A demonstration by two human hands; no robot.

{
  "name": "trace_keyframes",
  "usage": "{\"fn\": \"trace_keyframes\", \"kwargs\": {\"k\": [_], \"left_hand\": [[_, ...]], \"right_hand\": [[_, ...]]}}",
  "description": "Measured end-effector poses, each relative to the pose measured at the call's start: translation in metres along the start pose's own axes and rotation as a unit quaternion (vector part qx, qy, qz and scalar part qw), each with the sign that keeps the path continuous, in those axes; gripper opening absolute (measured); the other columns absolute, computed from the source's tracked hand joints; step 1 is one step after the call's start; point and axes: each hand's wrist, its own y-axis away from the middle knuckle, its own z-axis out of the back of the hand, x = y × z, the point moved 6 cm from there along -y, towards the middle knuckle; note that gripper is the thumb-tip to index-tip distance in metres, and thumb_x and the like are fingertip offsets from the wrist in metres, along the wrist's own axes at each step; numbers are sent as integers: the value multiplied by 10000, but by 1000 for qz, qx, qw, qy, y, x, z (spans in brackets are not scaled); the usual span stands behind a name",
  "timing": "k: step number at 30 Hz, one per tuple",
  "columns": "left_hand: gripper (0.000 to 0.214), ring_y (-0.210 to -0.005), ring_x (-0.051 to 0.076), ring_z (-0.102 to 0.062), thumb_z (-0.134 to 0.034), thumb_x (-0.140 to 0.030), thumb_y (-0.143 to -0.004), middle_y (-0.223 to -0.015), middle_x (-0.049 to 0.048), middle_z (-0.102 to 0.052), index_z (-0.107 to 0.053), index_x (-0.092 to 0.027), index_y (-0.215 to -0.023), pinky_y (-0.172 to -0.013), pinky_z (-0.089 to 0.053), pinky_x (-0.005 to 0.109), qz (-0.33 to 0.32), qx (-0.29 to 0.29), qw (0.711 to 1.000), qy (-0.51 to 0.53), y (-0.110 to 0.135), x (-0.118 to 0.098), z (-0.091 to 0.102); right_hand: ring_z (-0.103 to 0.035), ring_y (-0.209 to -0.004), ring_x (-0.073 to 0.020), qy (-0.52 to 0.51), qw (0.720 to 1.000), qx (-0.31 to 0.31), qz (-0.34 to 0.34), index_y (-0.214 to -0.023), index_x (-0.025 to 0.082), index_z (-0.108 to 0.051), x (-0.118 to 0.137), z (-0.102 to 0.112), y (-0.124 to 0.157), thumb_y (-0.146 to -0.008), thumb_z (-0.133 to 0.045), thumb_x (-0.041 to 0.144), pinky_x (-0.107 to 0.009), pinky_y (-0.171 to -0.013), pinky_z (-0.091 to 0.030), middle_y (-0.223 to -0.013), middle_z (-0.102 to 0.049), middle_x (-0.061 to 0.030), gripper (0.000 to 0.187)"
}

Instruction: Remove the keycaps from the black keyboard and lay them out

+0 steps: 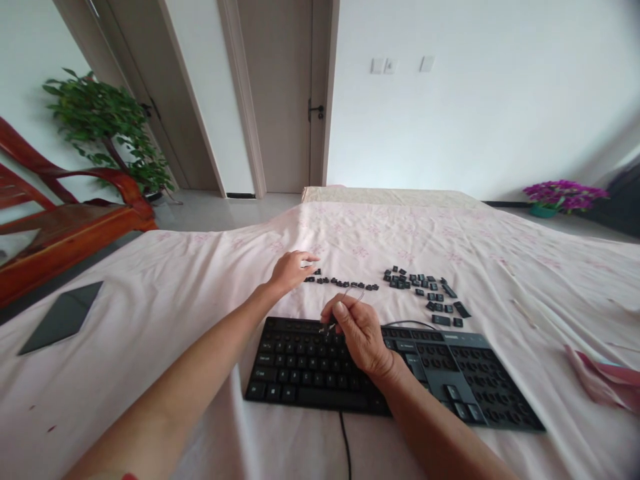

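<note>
Just beyond keyboard, loose keycaps; right hand around wire puller, left hand open.

The right hand lies over the middle of the keyboard, hiding the keys there and most of the thin wire tool it pinches. Beyond the keyboard, the loose keycaps are too small to read, and the left hand covers whatever its fingertips touch. The cable runs off the bottom edge.
</note>
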Motion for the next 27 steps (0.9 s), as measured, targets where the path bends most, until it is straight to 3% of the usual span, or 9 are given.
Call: {"fn": "trace_keyframes", "kwargs": {"k": [5, 10, 16, 23, 27], "left_hand": [[242, -1012, 180, -599, -633, -216, -791, -1043, 9, -695, -726, -246, -1013, -944, -416, 276, -106, 85, 985, 104, 49, -37, 14], [152, -839, 158, -579, -694, -303, -770, -851, 1, -650, -716, -202, -881, -805, -421, 255, -166, 183, 964, 95, 85, -49, 2], [125, -787, 143, -536, -663, -289, -797, -783, -5, -579, -653, -168, -770, -722, -397, 238, -166, 186, 965, 85, 96, -44, -12], [100, -802, 151, -535, -645, -273, -819, -803, -3, -576, -650, -175, -800, -723, -393, 244, -158, 195, 965, 80, 98, -47, -15], [124, -817, 155, -535, -680, -312, -803, -795, -9, -576, -669, -189, -808, -723, -385, 243, -168, 186, 966, 64, 97, -50, -15]], "right_hand": [[-569, -676, -147, 49, 996, 50, 57, -783, 189, -597, 7, -6, 1, -995, -351, 312, -279, -689, -434, -722, -601, -16, 347], [-571, -678, -158, 105, 986, 86, 95, -779, 195, -561, 9, -14, 2, -996, -342, 301, -294, -687, -431, -730, -601, -27, 326], [-563, -675, -162, 146, 975, 131, 107, -765, 200, -552, 10, -22, 5, -996, -340, 293, -294, -679, -423, -723, -598, -30, 327], [-557, -669, -155, 112, 984, 95, 101, -760, 206, -551, 0, -20, 8, -995, -355, 300, -297, -684, -425, -711, -596, -21, 320], [-564, -661, -155, 64, 990, 40, 118, -759, 206, -557, -3, -14, 11, -988, -361, 277, -303, -680, -439, -695, -588, -21, 310]]}}
